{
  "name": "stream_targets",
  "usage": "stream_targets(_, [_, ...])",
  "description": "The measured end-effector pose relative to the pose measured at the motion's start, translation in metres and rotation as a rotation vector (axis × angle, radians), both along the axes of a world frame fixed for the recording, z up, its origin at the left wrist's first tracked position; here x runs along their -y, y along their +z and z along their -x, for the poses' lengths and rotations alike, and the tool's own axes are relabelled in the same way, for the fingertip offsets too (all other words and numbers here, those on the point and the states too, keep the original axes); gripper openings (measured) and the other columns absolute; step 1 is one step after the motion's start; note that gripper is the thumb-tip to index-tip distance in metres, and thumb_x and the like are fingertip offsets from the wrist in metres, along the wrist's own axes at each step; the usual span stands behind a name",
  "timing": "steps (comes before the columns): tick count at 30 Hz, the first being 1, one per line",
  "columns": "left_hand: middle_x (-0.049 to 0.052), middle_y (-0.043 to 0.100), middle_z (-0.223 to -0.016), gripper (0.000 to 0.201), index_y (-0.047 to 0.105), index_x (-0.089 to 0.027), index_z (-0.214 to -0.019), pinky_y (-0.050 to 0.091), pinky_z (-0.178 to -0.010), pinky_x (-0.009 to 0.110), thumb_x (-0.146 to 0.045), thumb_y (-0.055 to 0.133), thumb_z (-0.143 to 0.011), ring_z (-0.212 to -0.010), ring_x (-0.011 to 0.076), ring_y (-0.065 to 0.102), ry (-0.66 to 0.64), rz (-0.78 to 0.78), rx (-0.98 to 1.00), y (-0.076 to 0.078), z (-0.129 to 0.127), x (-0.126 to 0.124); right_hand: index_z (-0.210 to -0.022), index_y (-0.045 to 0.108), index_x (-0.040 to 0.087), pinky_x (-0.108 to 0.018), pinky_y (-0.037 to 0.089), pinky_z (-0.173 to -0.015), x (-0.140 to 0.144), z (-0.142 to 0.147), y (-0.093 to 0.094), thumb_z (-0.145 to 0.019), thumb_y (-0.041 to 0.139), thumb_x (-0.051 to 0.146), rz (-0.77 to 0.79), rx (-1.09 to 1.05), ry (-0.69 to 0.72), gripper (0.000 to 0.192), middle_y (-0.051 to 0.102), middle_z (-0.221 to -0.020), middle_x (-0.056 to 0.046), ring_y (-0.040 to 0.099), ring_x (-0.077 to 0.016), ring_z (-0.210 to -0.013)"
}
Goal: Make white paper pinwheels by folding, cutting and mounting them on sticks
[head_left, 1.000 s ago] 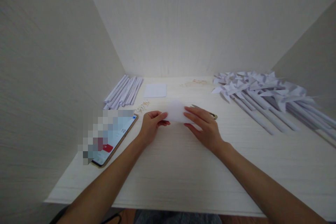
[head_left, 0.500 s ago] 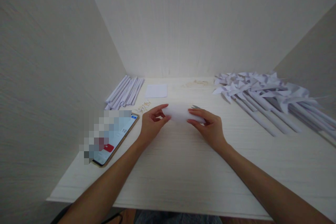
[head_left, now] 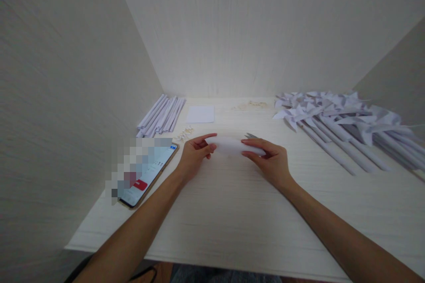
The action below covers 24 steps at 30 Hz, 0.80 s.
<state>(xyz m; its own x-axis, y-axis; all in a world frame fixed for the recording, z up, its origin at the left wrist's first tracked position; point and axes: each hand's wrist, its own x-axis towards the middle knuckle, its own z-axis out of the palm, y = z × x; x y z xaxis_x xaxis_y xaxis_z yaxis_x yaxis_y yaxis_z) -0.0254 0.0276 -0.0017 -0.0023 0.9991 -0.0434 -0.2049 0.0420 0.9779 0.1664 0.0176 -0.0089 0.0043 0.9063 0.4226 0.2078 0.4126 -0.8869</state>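
Between my two hands is a white sheet of paper, bent over into a curved fold just above the table. My left hand pinches its left end between thumb and fingers, the index finger stretched along the top. At the other end, my right hand grips the paper with the thumb below and fingers above. Behind the right fingers, the grey tips of a pointed metal tool, perhaps scissors, stick out; the rest is hidden.
Several rolled paper sticks lie at the back left, beside a stack of square paper and small pale bits. A phone lies left of my arm. Paper pinwheels are heaped at the right. Walls enclose the table.
The fold in the paper looks flatter than before. My left thumb and fingers have shifted a little on its left end; the right grip stays the same. The whole view has moved slightly.
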Motion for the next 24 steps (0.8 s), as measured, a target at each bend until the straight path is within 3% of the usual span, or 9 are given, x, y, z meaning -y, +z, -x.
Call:
stream_targets(6, [-0.005, 0.052, -0.049, 0.026, 0.069, -0.02, -0.079, 0.031, -0.042, 0.019, -0.024, 0.069, -0.054, -0.043, 0.0049, 0.04, 0.094, -0.14, -0.09, -0.004, 0.002, -0.002, -0.083, 0.069, 0.026, -0.034, 0.051, -0.067, 0.0, 0.002, 0.0, -0.06, 0.07, 0.026, 0.079, -0.011, 0.027, 0.024, 0.069, -0.088, -0.003, 0.063, -0.0207, -0.081])
stream_targets(10, [-0.001, 0.06, -0.071, 0.013, 0.067, -0.02, -0.066, 0.038, -0.051, 0.019, -0.023, 0.07, -0.053, -0.062, 0.0092, 0.051, 0.167, -0.263, -0.114, 0.002, 0.002, -0.001, -0.087, 0.069, 0.025, -0.033, 0.051, -0.065, 0.002, 0.004, -0.001, -0.061, 0.069, 0.027, 0.147, -0.032, 0.089, 0.026, 0.07, -0.087, -0.003, 0.063, -0.0203, -0.078])
stream_targets(13, [0.001, 0.062, -0.081, 0.013, 0.066, -0.019, -0.066, 0.042, -0.059, 0.021, -0.023, 0.069, -0.055, -0.069, 0.0109, 0.054, 0.175, -0.291, -0.091, 0.006, 0.001, 0.002, -0.088, 0.068, 0.025, -0.033, 0.05, -0.066, 0.004, 0.006, -0.004, -0.063, 0.067, 0.029, 0.161, -0.015, 0.141, 0.025, 0.07, -0.087, -0.003, 0.063, -0.0198, -0.077])
stream_targets(18, [0.001, 0.064, -0.071, 0.013, 0.061, -0.016, -0.066, 0.042, -0.058, 0.021, -0.025, 0.067, -0.059, -0.062, 0.01, 0.054, 0.124, -0.247, -0.063, 0.007, -0.003, 0.004, -0.094, 0.066, 0.017, -0.031, 0.048, -0.06, 0.011, 0.012, -0.003, -0.063, 0.066, 0.036, 0.192, 0.153, 0.182, 0.036, 0.069, -0.085, -0.008, 0.061, -0.0191, -0.068])
stream_targets(22, [-0.003, 0.057, -0.056, 0.019, 0.055, -0.015, -0.06, 0.039, -0.052, 0.02, -0.028, 0.068, -0.056, -0.053, 0.0084, 0.05, 0.126, -0.194, -0.079, 0.004, -0.008, 0.007, -0.097, 0.062, 0.017, -0.031, 0.046, -0.066, 0.014, 0.016, 0.002, -0.064, 0.066, 0.035, 0.123, 0.338, 0.215, 0.038, 0.067, -0.092, -0.009, 0.06, -0.0194, -0.076])
stream_targets(24, [-0.004, 0.054, -0.053, 0.02, 0.052, -0.015, -0.058, 0.037, -0.05, 0.019, -0.029, 0.068, -0.056, -0.051, 0.0073, 0.047, 0.122, -0.185, -0.081, 0.004, -0.011, 0.008, -0.098, 0.061, 0.017, -0.028, 0.043, -0.062, 0.015, 0.017, 0.004, -0.064, 0.065, 0.036, 0.138, 0.415, 0.216, 0.039, 0.067, -0.087, -0.007, 0.059, -0.0177, -0.071])
